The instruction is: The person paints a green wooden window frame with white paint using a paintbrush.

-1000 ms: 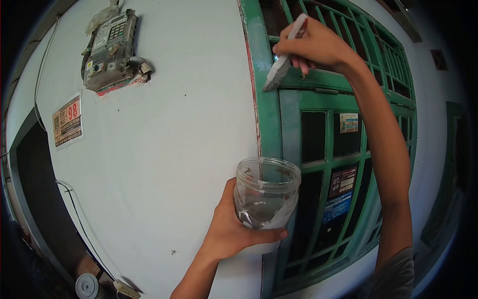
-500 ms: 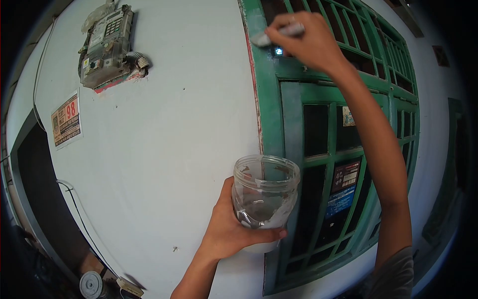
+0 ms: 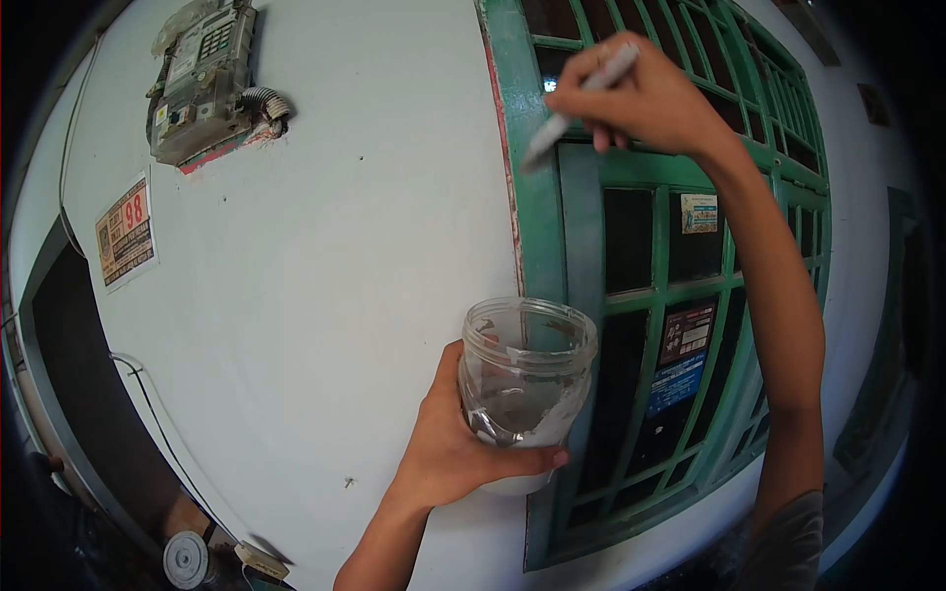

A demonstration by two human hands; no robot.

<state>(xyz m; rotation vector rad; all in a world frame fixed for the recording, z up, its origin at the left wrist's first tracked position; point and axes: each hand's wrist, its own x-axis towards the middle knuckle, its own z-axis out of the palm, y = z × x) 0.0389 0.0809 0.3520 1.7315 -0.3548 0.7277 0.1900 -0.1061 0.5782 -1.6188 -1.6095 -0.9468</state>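
My left hand (image 3: 473, 448) is wrapped round a clear jar (image 3: 527, 369), open at the top, with whitish paint low inside and smears on its walls. High on the right, my right hand (image 3: 641, 98) grips a paintbrush (image 3: 591, 97) by its pale handle. The brush slants down and left, its bristles over the green door frame (image 3: 540, 236), a little in from the red-edged border with the white wall. Below the raised hand stands the green door (image 3: 645, 177) with dark glass panes.
An electricity meter (image 3: 202, 84) juts from the white wall (image 3: 325, 295) at upper left, with a corrugated conduit beside it. A sticker marked 98 (image 3: 126, 231) is below it. A dark doorway (image 3: 84, 384) lies far left. Near the floor are a round lidded can (image 3: 187, 559) and a power strip (image 3: 261, 561).
My right hand has moved slightly right and down, bringing the brush tip lower along the frame. The left hand and jar have stayed nearly in place; the view has shifted slightly.
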